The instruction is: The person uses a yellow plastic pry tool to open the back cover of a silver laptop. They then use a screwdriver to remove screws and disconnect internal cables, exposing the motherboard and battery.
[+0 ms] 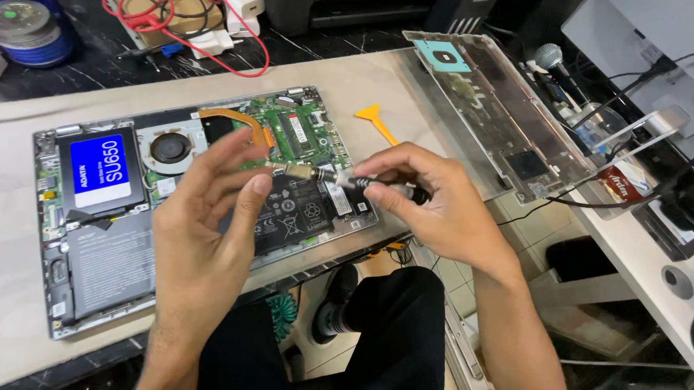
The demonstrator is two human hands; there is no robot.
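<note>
We've got bare bench (9, 311) left of the open laptop (100, 260); right side blocked by the cover (508, 125), pry tool (375, 120), probably cables (597, 200).

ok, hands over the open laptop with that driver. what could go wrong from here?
1. Both hands, left hand and right hand, work the screwdriver and a small metal piece above the bare motherboard; a dropped piece could land among the components.
2. The open laptop overhangs the table edge near the person's lap; a nudge might tip it.
</note>
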